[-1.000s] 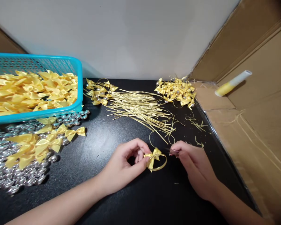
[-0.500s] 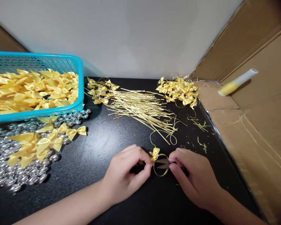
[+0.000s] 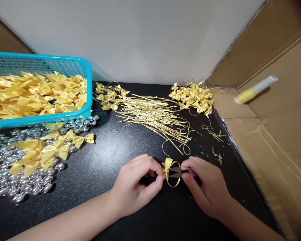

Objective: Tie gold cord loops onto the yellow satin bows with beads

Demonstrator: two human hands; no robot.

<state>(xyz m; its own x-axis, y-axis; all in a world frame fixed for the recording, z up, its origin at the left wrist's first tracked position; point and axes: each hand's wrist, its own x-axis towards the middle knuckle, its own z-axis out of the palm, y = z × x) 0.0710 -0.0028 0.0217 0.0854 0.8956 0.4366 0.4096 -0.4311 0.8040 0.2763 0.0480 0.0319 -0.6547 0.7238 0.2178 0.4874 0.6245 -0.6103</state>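
Note:
Between thumb and forefinger, my left hand (image 3: 139, 185) pinches a yellow ribbon bow (image 3: 168, 164) with a silver bead and a loop of gold cord (image 3: 174, 185). My right hand (image 3: 205, 185) is closed around small scissors (image 3: 176, 172) with a purplish handle. Their blades are spread and point left, lying across the cord loop close to the bow. A thin tail of cord curls up from the bow towards the pile of gold cords (image 3: 153, 113). Whether the blades touch the cord I cannot tell.
A turquoise basket (image 3: 89, 83) of yellow bows stands at the left. Before it lie silver beads (image 3: 20, 187) and loose bows (image 3: 56, 149). Beaded bows (image 3: 193, 97) are heaped at the back right, near cord scraps (image 3: 217, 134) and a cardboard wall (image 3: 278, 134) bearing a tube (image 3: 256, 89).
My right hand has brought the scissors left to the bow, their blades now spread. My left hand has turned and shifted its pinch on the bow.

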